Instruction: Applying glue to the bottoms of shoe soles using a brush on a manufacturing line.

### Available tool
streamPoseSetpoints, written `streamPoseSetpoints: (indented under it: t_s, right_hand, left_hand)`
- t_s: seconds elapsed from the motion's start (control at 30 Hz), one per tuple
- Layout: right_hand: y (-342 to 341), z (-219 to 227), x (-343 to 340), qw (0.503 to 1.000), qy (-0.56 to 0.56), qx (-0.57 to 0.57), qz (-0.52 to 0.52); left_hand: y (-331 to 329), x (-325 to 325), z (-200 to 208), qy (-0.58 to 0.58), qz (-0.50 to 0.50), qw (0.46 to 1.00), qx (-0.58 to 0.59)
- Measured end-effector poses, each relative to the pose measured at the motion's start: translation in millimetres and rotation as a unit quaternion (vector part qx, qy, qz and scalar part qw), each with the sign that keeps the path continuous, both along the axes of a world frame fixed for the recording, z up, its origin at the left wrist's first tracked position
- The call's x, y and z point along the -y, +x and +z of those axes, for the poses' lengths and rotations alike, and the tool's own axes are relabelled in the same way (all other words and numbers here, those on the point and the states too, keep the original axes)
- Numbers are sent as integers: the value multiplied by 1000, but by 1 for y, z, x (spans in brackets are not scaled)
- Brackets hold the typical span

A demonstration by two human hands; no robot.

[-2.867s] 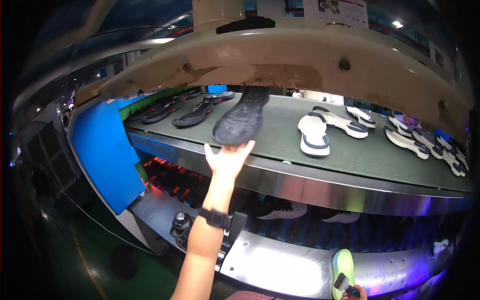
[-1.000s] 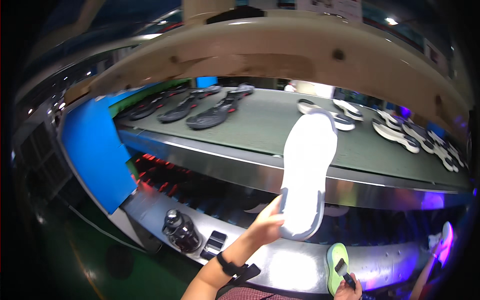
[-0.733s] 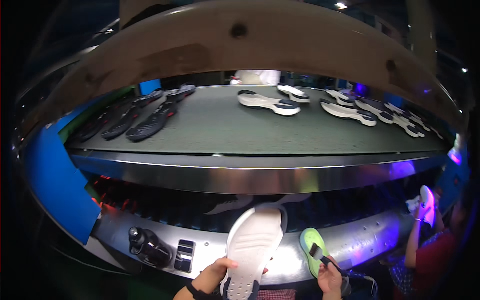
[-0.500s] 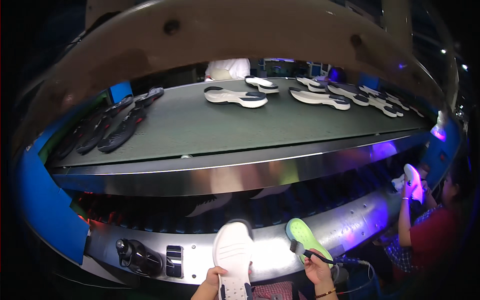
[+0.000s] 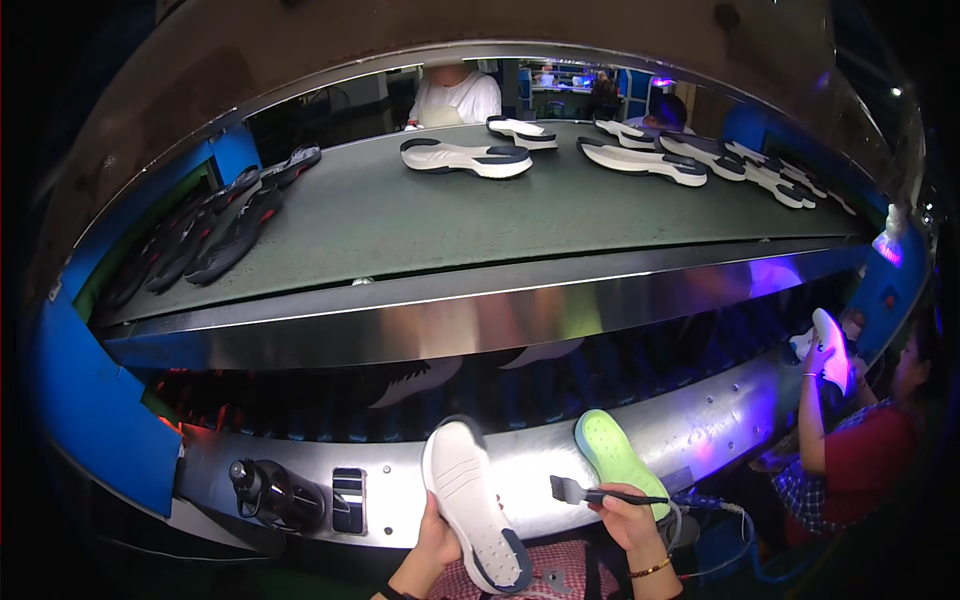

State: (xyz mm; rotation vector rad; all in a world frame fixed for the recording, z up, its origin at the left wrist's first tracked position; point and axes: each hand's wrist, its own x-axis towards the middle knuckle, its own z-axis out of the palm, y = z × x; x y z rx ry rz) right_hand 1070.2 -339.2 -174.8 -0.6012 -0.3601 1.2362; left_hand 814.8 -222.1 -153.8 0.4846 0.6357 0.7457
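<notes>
Upright at the bottom centre is a white shoe sole with navy patches at both ends. My left hand grips its left edge, the thumb lying along the side. A flat brush with a dark handle is in the closed fingers of my right hand; its bristle end points left, apart from the white sole. Just behind that hand, a light green sole-shaped piece with small holes lies on the metal ledge.
Several white-and-navy soles and dark soles lie on the green conveyor belt. A black bottle stands on the ledge at left. A co-worker at right holds a sole under violet light. Another person is beyond the belt.
The white sole has tilted, its top now leaning left, and more of its lower end shows. The brush has swung nearly level, its bristles shifting left. The whole view has shifted slightly.
</notes>
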Motion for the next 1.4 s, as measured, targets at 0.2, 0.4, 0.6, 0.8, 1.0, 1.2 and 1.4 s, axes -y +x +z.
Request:
streamPoseSetpoints:
  t_s: [0.2, 0.4, 0.6, 0.8, 1.0, 1.2, 1.4]
  right_hand:
    - [-23, 35, -46, 983, 9, 170, 67]
    - [-32, 47, -73, 990, 15, 127, 53]
    - [-31, 43, -79, 984, -32, 170, 49]
    - [-30, 49, -85, 983, -31, 170, 52]
    - [-31, 65, -94, 979, -46, 196, 37]
    - [-51, 77, -102, 907, -3, 420, -31]
    - [-72, 77, -80, 773, 106, 621, -81]
  left_hand:
    - [33, 3, 19, 23, -64, 994, 89]
    - [44, 8, 20, 28, -112, 975, 190]
    - [48, 10, 25, 43, -93, 982, 160]
    - [49, 8, 21, 37, -83, 978, 186]
    - [51, 6, 16, 30, -62, 977, 202]
    - [59, 8, 14, 57, 29, 997, 52]
    - [63, -5, 10, 31, 78, 996, 9]
